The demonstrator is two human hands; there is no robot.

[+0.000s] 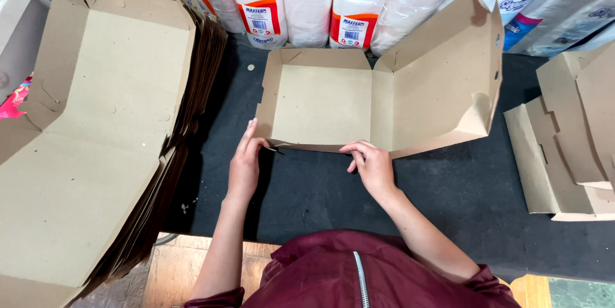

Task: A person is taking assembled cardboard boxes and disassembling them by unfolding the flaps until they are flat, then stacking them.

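A tall stack of flat cardboard blanks [96,141] occupies the left of the dark work surface [307,199], its top sheet partly creased and its lower-left corner cut off by the frame edge. At centre lies a half-formed brown cardboard box [378,100]: a shallow tray on the left with raised walls, and a wider lid panel on the right standing tilted upward. The box sits just beyond both hands, its near wall along their fingertips. The left hand [245,164] lies with fingers extended and nearly flat, fingertips touching the near-left corner of the tray; it grips nothing. The right hand [371,166] is loosely curled, fingers bent down against the near wall where tray meets lid; whether it pinches the cardboard cannot be determined. Behind the box, along the far edge, stands a row of white paper rolls [307,0] in clear wrapping, bearing red-and-orange rectangular labels at left and centre, and blue and pink printed packs [538,0] at right; their tops are cut off. At far right, more folded cardboard boxes [570,148] lie overlapping, partly out of frame. The person's dark red zipped garment [359,276] fills the bottom centre.
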